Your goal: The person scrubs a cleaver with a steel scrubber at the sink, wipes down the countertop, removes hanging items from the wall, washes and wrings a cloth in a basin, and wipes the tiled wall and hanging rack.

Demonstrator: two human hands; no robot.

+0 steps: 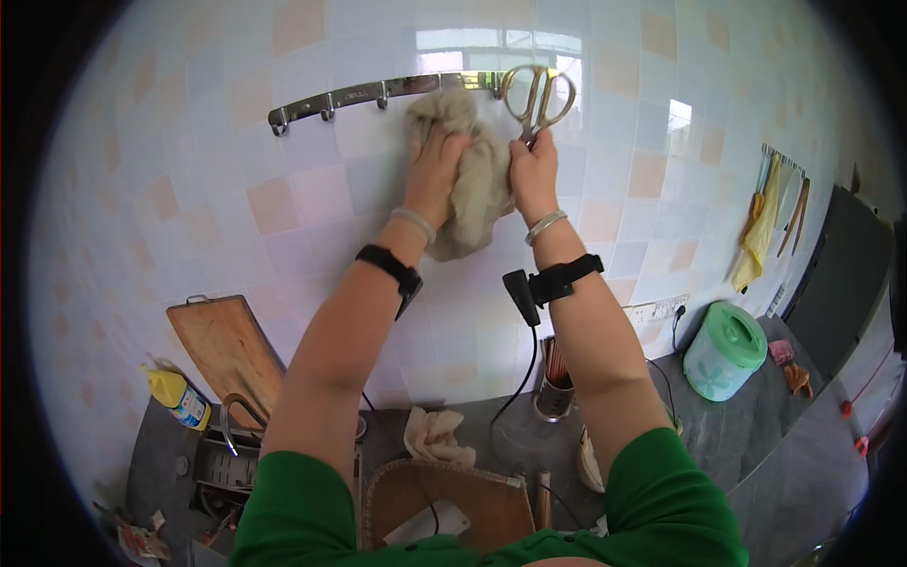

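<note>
My left hand is closed on a damp-looking grey-beige cloth, pressed up near the wall just under a metal hook rail. Beside it, my right hand grips a pair of scissors low down, with the two handle loops pointing up. The loops overlap the right end of the rail; whether they touch a hook I cannot tell. The scissors' blades are hidden by my right hand and the cloth.
A wooden cutting board leans on the wall by a yellow bottle and a faucet. Chopsticks stand in a metal holder. A green-lidded bucket sits on the right counter, with a yellow cloth hanging above. Cables dangle from my wrists.
</note>
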